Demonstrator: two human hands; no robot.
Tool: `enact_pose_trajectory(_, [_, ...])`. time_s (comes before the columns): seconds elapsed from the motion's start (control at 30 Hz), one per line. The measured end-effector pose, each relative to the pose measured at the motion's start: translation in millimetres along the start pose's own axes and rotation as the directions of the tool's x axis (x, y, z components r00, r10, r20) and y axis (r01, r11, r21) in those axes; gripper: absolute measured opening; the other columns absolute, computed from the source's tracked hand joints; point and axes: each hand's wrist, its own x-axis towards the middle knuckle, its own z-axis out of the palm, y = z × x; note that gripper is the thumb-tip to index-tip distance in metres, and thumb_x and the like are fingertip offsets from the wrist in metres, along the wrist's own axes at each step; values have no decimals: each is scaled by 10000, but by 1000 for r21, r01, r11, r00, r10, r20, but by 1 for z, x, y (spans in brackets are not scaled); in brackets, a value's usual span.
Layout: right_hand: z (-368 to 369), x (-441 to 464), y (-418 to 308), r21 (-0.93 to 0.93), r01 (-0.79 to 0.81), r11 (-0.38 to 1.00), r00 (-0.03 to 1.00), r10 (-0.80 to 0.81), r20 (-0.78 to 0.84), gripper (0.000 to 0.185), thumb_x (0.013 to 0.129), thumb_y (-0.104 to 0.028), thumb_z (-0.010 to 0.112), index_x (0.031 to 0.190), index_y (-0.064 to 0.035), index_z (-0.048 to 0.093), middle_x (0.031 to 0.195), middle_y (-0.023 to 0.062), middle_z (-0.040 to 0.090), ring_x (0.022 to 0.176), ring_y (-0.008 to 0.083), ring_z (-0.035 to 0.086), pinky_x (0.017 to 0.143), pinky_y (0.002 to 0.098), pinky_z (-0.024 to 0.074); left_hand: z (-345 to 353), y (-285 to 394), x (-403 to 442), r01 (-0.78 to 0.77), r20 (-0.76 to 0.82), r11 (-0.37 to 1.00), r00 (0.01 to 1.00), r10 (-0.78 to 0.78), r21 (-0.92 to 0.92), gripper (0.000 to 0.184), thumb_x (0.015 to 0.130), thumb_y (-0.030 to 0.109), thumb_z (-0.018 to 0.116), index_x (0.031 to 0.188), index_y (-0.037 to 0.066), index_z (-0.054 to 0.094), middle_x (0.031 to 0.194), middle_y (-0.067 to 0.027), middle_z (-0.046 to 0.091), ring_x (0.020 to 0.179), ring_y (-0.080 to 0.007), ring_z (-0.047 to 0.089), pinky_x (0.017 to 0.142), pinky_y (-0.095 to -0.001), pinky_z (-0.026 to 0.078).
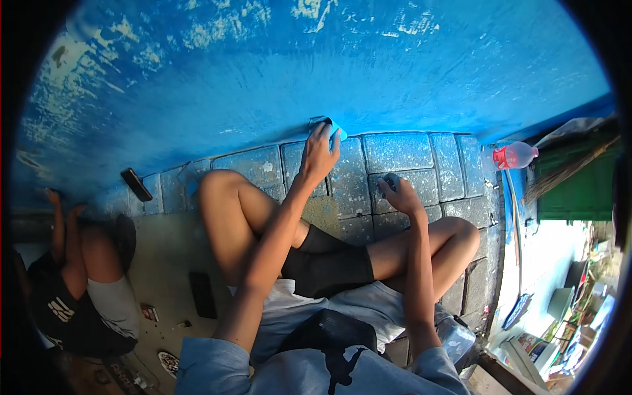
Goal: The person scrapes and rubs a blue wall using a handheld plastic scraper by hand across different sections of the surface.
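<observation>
My left hand (320, 157) reaches forward to the foot of the blue wall (263, 85). Its fingers are closed on a folded blue sheet (338, 131), pressed against the wall just above the floor; a darker side of the sheet shows beside the fingertips. My right hand (401, 197) hovers over the grey paving blocks (398, 151) in front of my bent knee. Its fingers are curled together around a small dark grey thing (392, 178), too unclear to name. Pale patches of worn paint mark the upper wall.
Another person (85, 283) sits at the left, a hand near the wall. A dark phone-like object (136, 185) leans near the wall. A bottle with a red label (515, 156) and a broom (573, 171) are at the right. A black flat object (203, 294) lies beside my leg.
</observation>
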Motion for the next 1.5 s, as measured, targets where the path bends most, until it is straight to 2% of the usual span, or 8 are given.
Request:
enact_pose_trajectory(0.2, [-2,-5,0,-3,-28,1000,1000,28,9,343,933,-342,548,925,-5,612,694,172,608,621,279,571,625,406,449,-30,34,29,-30,-100,999,995,29,-11,97,888,64,568,910,-29,579,789,-178,586,664,-332,561,600,-386,438])
enact_pose_trajectory(0.43, [-4,0,-9,-67,-51,996,998,54,45,340,931,-344,549,937,-11,616,710,176,609,634,286,568,630,397,447,8,-4,-7,6,27,1000,1000,-6,1,105,879,40,558,880,-65,564,863,-215,592,777,-397,583,685,-452,472])
enact_pose_trajectory(0.53, [-4,-5,-10,6,-49,999,998,49,34,353,916,-352,556,949,-4,610,796,219,644,790,401,627,704,447,471,-5,10,9,13,-26,998,1000,-15,-64,115,871,38,567,895,-74,565,864,-224,588,779,-409,577,690,-455,464])
enact_pose_trajectory(0.9, [-1,3,-7,-19,-68,997,995,70,75,341,924,-345,546,944,-10,608,824,218,648,820,400,628,725,448,477,16,-7,-5,-11,2,999,1000,11,-48,129,891,57,557,920,-69,564,848,-213,586,766,-373,592,669,-441,476])
enact_pose_trajectory(1.1, [-3,-4,-13,1,-73,997,997,73,40,340,923,-345,547,937,-11,606,809,217,644,808,400,626,715,448,476,-24,44,34,-31,-59,990,998,23,-139,137,893,52,549,943,-76,548,870,-260,571,779,-439,577,660,-454,472])
enact_pose_trajectory(1.17, [-4,-3,-15,-21,-86,996,995,87,46,340,923,-346,548,941,-11,606,815,219,644,813,399,627,717,447,477,-12,31,24,-21,-72,986,997,9,-167,112,899,63,546,965,-25,565,869,-203,596,762,-374,585,669,-414,458])
enact_pose_trajectory(1.37, [-2,1,-9,-25,-16,1000,998,18,64,345,923,-345,551,958,-6,605,840,229,644,842,413,620,730,448,478,12,-5,-4,44,44,999,998,-43,-26,117,892,66,555,964,-25,563,870,-202,600,787,-399,588,684,-427,463])
enact_pose_trajectory(1.5, [-3,-3,-11,9,-52,999,997,52,53,337,922,-334,549,973,-5,603,848,229,645,849,421,617,738,453,477,-16,24,16,33,-2,990,999,-34,-137,146,881,48,551,951,-81,556,900,-252,587,821,-422,586,687,-458,470])
